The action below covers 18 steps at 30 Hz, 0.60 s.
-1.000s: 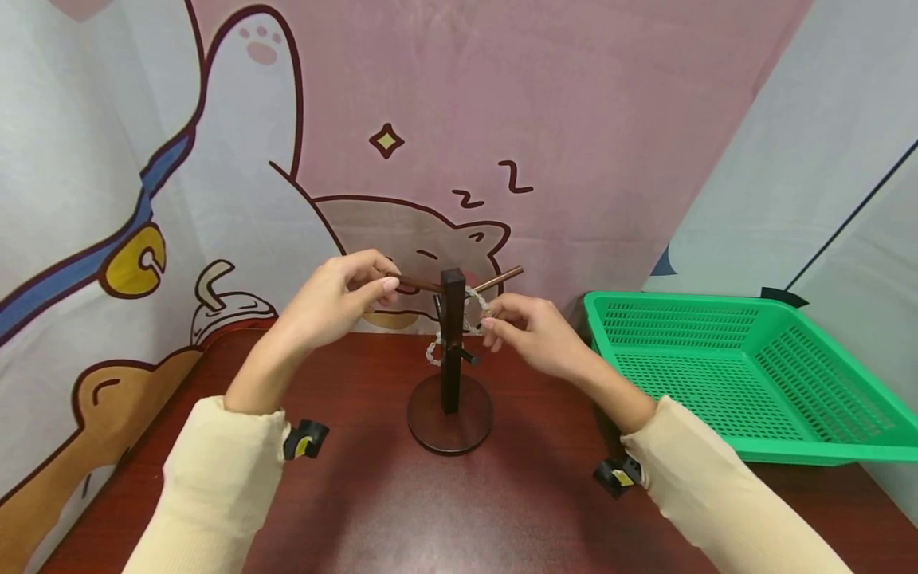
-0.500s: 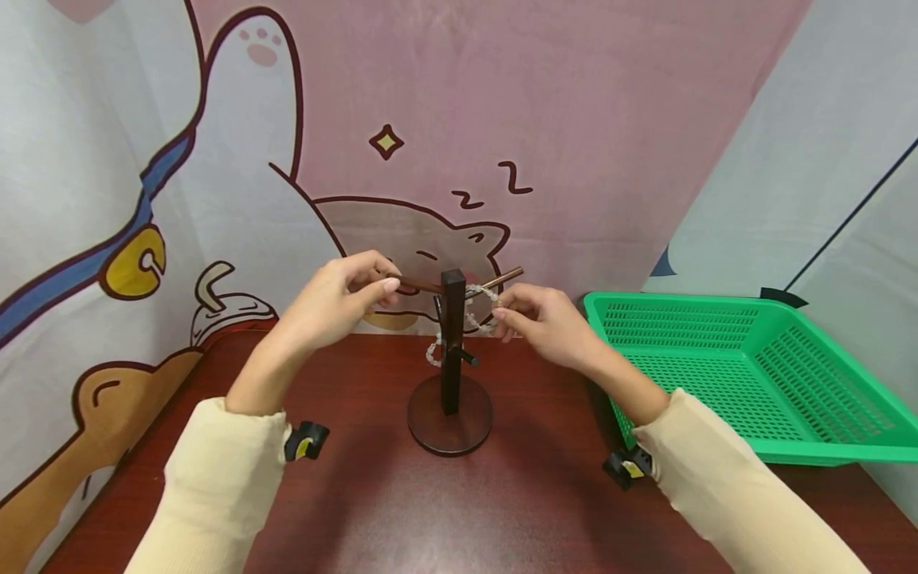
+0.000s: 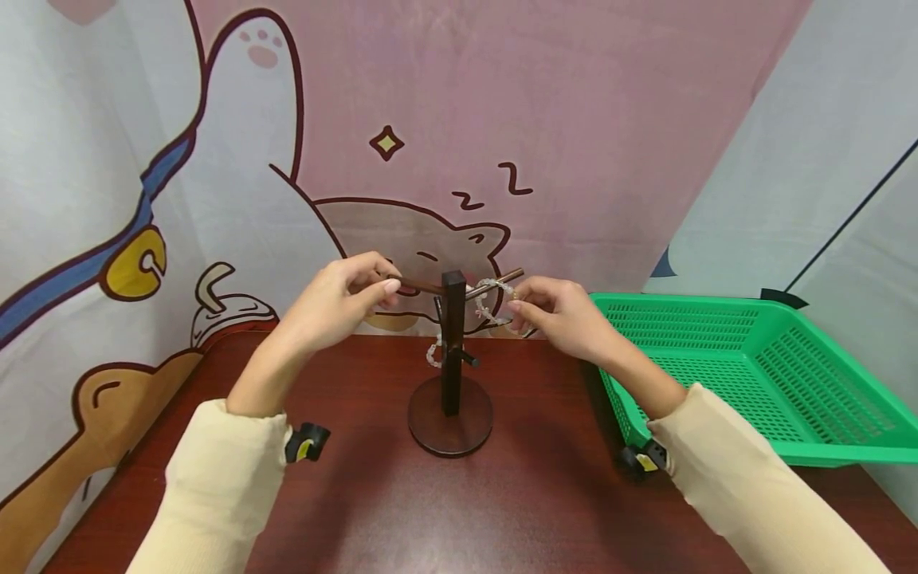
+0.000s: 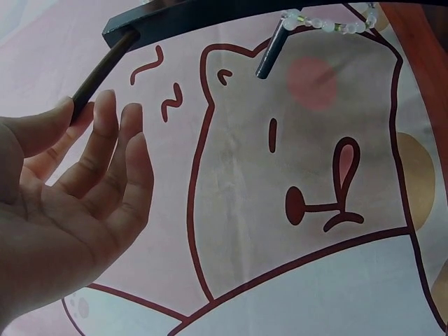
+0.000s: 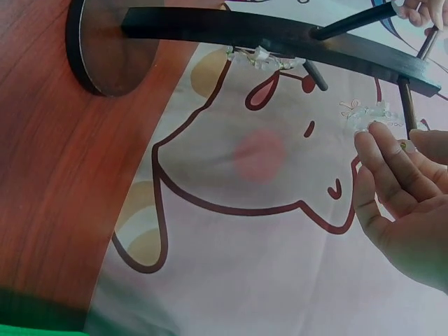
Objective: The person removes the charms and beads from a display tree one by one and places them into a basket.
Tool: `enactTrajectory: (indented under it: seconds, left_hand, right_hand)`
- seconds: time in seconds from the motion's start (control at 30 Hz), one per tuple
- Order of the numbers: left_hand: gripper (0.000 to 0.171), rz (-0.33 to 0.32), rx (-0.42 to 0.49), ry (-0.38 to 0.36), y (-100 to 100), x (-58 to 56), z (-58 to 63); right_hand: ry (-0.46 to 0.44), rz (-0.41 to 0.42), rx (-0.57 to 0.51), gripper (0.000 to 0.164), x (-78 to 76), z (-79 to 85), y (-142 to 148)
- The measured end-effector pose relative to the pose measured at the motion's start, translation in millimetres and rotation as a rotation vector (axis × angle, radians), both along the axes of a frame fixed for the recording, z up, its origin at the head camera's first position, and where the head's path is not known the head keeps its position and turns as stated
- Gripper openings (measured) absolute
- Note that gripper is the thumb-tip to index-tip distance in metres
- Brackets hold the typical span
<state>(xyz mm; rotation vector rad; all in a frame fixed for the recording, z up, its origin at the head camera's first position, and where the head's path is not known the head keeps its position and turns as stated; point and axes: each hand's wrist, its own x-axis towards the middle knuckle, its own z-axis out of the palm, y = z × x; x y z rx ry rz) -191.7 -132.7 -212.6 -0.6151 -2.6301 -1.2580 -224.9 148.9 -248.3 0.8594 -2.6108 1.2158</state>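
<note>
From the head view we see our left hand [image 3: 337,296] pinching the stand's [image 3: 451,351] left peg [image 3: 419,285], while our right hand [image 3: 559,315] pinches a bracelet [image 3: 495,307] looped on the right peg [image 3: 495,283]. The green basket [image 3: 753,375] beside holds nothing visible.

Left wrist view: thumb and fingers [image 4: 105,140] close on the peg.

Right wrist view: fingertips [image 5: 378,143] pinch the beads [image 5: 367,115].

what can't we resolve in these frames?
- Head view: whether the bracelet has cleared the peg tip; right hand covers it.
- Left wrist view: stand base cut off by the top edge.
- Right wrist view: second bracelet beads too blurred to count.
</note>
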Motion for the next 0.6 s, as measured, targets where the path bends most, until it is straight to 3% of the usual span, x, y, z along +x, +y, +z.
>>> enactTrajectory:
  seconds: [0.6]
  left_hand:
    - [0.012, 0.000, -0.003, -0.004, 0, 0.3, -0.2]
  right_hand:
    - [0.023, -0.070, 0.021, 0.007, -0.2, 6.7, 18]
